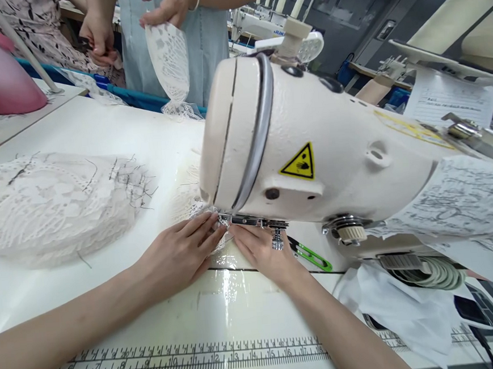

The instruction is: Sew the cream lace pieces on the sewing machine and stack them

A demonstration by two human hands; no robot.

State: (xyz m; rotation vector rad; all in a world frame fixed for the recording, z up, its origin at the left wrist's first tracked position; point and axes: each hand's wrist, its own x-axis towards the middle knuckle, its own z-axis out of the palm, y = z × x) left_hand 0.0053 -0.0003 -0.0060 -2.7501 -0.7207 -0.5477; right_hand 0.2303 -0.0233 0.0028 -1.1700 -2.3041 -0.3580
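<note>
White lace [188, 206] lies under head of sewing machine [312, 145], beneath fingers of my left hand [183, 249], just beside those of my right [262, 251]. Left fingers close together, flat on lace; right fingers partly behind machine's metal fittings; whether either hand pinches, cannot tell. Step, I judge: guiding lace for stitching. Next move calls for even feed, fingertips clear of machine's stitching point.
</note>
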